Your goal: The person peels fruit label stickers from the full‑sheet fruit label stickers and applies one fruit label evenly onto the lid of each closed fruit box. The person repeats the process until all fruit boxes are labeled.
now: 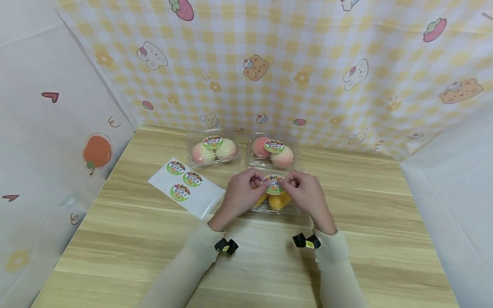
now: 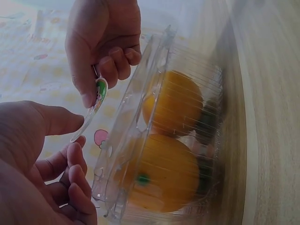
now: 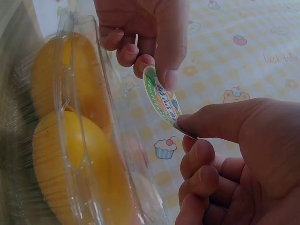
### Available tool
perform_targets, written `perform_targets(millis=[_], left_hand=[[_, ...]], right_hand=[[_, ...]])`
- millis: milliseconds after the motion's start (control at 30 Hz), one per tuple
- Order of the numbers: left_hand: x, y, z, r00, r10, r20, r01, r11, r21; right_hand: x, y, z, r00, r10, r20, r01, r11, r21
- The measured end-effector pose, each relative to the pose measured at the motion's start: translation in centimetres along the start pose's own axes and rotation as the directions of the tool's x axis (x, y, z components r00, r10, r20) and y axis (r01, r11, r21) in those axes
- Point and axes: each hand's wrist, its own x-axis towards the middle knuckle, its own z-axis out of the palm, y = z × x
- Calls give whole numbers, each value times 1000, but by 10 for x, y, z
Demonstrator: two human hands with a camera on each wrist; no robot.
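Between both hands a round fruit-label sticker (image 1: 274,185) is stretched, green and white with small print. My left hand (image 1: 243,190) pinches its left edge between thumb and forefinger; my right hand (image 1: 306,193) pinches the right edge the same way. In the right wrist view the sticker (image 3: 161,101) bows slightly. Just below it sits a clear plastic box (image 1: 262,209) holding orange-yellow fruits (image 2: 161,173). The sticker is held above the lid, apart from it in the left wrist view.
Behind stand two clear boxes of pinkish peaches, the left box (image 1: 213,147) and the right box (image 1: 272,150), each with a round sticker on top. A white sheet (image 1: 186,187) with three more stickers lies to the left on the wooden table (image 1: 369,222). A checked cloth (image 1: 308,64) hangs behind.
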Motion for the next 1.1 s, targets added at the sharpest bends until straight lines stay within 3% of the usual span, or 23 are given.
perform_targets(millis=[367, 867, 1100], left_hand=[[3, -1, 6, 1000, 13, -11, -11, 989, 150], [4, -4, 8, 1000, 0, 1, 0, 980, 201], [4, -5, 9, 999, 29, -14, -25, 971, 237]], right_hand=[[1, 4, 3, 1000, -17, 4, 17, 998, -60], [2, 7, 6, 1000, -14, 26, 16, 996, -89], [3, 8, 7, 1000, -10, 26, 12, 995, -98]])
